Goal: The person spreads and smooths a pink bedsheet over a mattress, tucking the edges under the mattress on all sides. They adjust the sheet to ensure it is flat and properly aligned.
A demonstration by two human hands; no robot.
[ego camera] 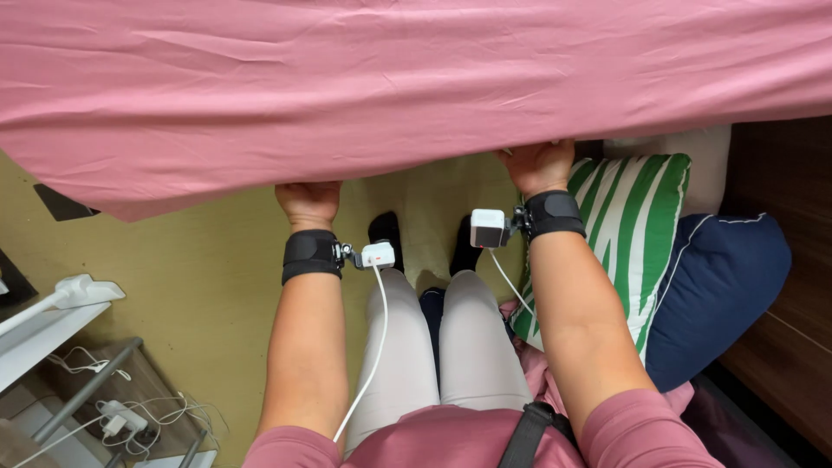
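Stretched across the whole upper part of the view, a wide pink cotton bedsheet (416,87), creased, long axis running left to right, lower edge sagging slightly from the upper right down toward the lower left; held out in front of and above the legs, directly ahead of both hands. Gripping that lower edge, left hand (308,201) near the middle-left, right hand (539,165) further right and a little higher in the picture; both about equally near the cloth, since both already touching it. Closed around the hem, both hands, knuckles toward the camera, fingertips hidden behind the fabric, so exact fold of the fingers not to be told. Strapped on each wrist, a black band carrying a small white box-shaped device (487,228) with a white cable (368,347) trailing back along the legs.

Below the sheet, pale grey trousered legs and black socks on a yellowish-green floor (208,277); just to the right of the right forearm, a green-and-white striped cushion (637,225), and beside it, further right, a navy blue cushion (719,286); at lower left, well apart from the hands, a grey metal frame and tangled white wires (117,420).
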